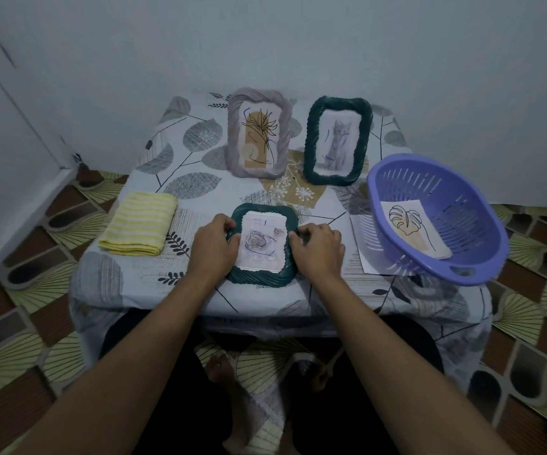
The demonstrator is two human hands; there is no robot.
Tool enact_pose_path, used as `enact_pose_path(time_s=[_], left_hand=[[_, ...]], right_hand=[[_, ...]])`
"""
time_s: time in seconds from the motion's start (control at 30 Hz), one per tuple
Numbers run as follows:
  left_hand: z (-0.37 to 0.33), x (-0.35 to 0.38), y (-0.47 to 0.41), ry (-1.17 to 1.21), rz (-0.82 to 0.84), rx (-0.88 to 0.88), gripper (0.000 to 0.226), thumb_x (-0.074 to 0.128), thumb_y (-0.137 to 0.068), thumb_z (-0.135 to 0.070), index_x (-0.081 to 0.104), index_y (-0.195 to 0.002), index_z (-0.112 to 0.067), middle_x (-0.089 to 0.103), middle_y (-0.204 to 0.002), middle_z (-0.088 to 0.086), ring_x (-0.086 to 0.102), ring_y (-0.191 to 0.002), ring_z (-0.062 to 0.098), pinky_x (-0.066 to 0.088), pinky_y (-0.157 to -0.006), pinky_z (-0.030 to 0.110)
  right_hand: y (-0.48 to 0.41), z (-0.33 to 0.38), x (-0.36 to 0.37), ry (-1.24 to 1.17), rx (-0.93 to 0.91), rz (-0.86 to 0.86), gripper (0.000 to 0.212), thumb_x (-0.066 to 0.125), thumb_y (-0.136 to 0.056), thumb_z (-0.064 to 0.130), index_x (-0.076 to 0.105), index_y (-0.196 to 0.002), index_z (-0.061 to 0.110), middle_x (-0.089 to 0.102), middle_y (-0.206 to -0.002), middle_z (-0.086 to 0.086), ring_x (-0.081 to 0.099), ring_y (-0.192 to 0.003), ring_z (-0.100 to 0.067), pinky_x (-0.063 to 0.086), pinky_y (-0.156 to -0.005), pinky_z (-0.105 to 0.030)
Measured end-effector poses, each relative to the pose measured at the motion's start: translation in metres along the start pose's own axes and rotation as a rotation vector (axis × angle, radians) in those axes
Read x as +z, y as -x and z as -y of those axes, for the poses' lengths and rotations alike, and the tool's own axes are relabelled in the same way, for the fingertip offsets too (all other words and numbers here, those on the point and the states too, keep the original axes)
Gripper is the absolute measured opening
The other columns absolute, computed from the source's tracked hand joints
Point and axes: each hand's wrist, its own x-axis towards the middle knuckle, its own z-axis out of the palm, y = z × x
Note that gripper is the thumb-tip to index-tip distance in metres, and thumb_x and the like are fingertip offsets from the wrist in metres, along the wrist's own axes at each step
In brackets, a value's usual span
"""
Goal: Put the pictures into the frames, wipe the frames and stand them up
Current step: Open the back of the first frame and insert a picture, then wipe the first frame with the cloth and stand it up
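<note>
The green frame [262,280] is held flat on the surface [200,159], its side rims gripped by the curled fingers [229,224] of the left hand [214,244] and right hand [319,246].

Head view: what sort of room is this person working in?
Likely a home room, not a workshop: a low table under a leaf-print cloth, patterned fan-motif floor covering, and a purple plastic colander basket.
</note>
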Motion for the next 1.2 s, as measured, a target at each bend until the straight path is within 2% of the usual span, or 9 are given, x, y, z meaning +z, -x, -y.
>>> enact_pose_path(time_s=[0.1,0.27,0.47,0.57,0.63,0.73,0.93,1.1,1.2], left_hand=[[0.002,-0.004,0.000,-0.051,0.021,0.043,0.021,0.065,-0.094,-0.020,0.062,-0.111,-0.008,0.071,-0.103,0.011,0.064,-0.096,0.029,0.046,-0.079,0.034],[0.000,-0.020,0.000,-0.030,0.141,0.050,0.019,0.057,-0.099,-0.025,0.060,-0.112,-0.011,0.064,-0.097,-0.001,0.057,-0.089,0.018,0.033,-0.072,0.025],[0.011,-0.057,0.003,0.075,0.178,0.113,0.009,0.063,-0.094,-0.021,0.069,-0.100,-0.023,0.070,-0.096,-0.010,0.064,-0.089,0.008,0.047,-0.078,0.026],[0.027,-0.074,0.008,0.040,0.086,0.146,0.012,0.063,-0.092,-0.015,0.072,-0.095,-0.022,0.070,-0.088,-0.008,0.064,-0.083,0.011,0.046,-0.076,0.027],[0.042,-0.085,0.009,-0.038,-0.016,0.135,0.017,0.058,-0.087,-0.014,0.073,-0.092,-0.019,0.065,-0.087,-0.005,0.057,-0.086,0.018,0.043,-0.078,0.032],[0.071,-0.098,0.012,-0.161,-0.176,0.112,0.031,0.043,-0.077,-0.024,0.072,-0.085,-0.016,0.060,-0.094,0.008,0.052,-0.096,0.031,0.040,-0.085,0.041],[0.097,-0.108,0.014,-0.345,-0.238,-0.302,0.053,0.047,-0.088,-0.032,0.049,-0.135,-0.007,0.043,-0.137,0.023,0.037,-0.126,0.044,0.030,-0.104,0.054],[0.105,-0.107,0.011,-0.466,-0.215,-0.342,0.047,0.048,-0.094,-0.036,0.054,-0.132,-0.009,0.048,-0.137,0.022,0.037,-0.127,0.040,0.031,-0.103,0.051],[0.104,-0.106,0.007,-0.395,-0.283,-0.221,0.033,0.054,-0.094,-0.032,0.062,-0.118,-0.010,0.057,-0.126,0.019,0.044,-0.119,0.039,0.033,-0.099,0.050]], right_hand=[[0.001,0.004,-0.001,0.005,0.031,0.005,0.032,0.054,-0.095,0.044,0.067,-0.116,0.024,0.059,-0.124,-0.002,0.044,-0.120,-0.027,0.034,-0.098,-0.040],[0.000,0.021,-0.010,-0.094,0.179,0.136,0.038,0.055,-0.087,0.041,0.058,-0.123,0.027,0.053,-0.130,-0.002,0.040,-0.127,-0.027,0.029,-0.099,-0.043],[0.020,0.067,-0.002,-0.151,-0.031,0.265,0.033,0.056,-0.087,0.036,0.062,-0.119,0.032,0.050,-0.137,0.001,0.034,-0.132,-0.025,0.026,-0.105,-0.044],[0.031,0.089,0.013,-0.233,-0.185,0.275,0.021,0.057,-0.087,0.029,0.066,-0.106,0.030,0.061,-0.124,0.003,0.045,-0.123,-0.025,0.036,-0.105,-0.043],[0.037,0.103,0.022,-0.340,-0.235,0.304,0.017,0.058,-0.085,0.021,0.068,-0.099,0.027,0.066,-0.108,0.003,0.057,-0.107,-0.022,0.046,-0.095,-0.039],[0.045,0.125,0.034,-0.398,-0.258,0.422,0.020,0.058,-0.087,0.011,0.070,-0.103,0.013,0.069,-0.098,0.000,0.062,-0.092,-0.018,0.043,-0.078,-0.024],[0.051,0.158,0.069,-0.299,-0.356,0.587,0.042,0.058,-0.089,0.008,0.059,-0.130,0.011,0.057,-0.132,-0.012,0.056,-0.118,-0.026,0.038,-0.091,-0.024],[0.049,0.165,0.091,-0.197,-0.389,0.583,0.054,0.057,-0.087,0.013,0.052,-0.141,0.017,0.052,-0.139,-0.015,0.050,-0.127,-0.034,0.041,-0.106,-0.037],[0.048,0.165,0.099,-0.173,-0.408,0.530,0.052,0.063,-0.091,0.024,0.051,-0.142,0.021,0.051,-0.134,-0.017,0.050,-0.125,-0.036,0.042,-0.106,-0.041]])
